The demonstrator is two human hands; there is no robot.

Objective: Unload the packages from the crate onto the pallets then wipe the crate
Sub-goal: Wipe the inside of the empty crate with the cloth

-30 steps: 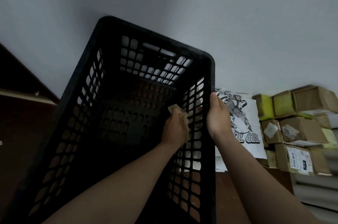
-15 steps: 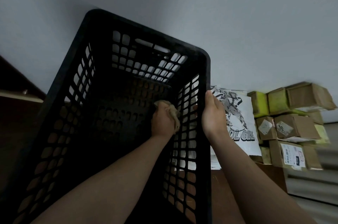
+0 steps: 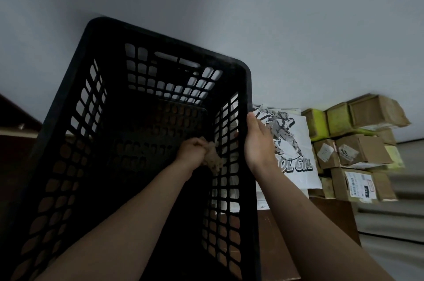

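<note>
**Crate wall being wiped**

The tilted crate (image 3: 165, 38) is being steadied by the right grip (image 3: 258, 143), clasped over its right rim. The cloth (image 3: 213, 159) is being pressed inside that wall by the closed left grip (image 3: 191, 151); overlapping strokes are being advised.

Only legible text: "OL GIRL" in outlined capitals on the white printed bag (image 3: 296, 143); the start of the first word is hidden. Sticker (image 3: 348, 151) on a cardboard box (image 3: 371, 150): handwritten marks, unreadable. Barcode shipping label (image 3: 359, 185) on the lower box (image 3: 385, 189): print too small.
</note>
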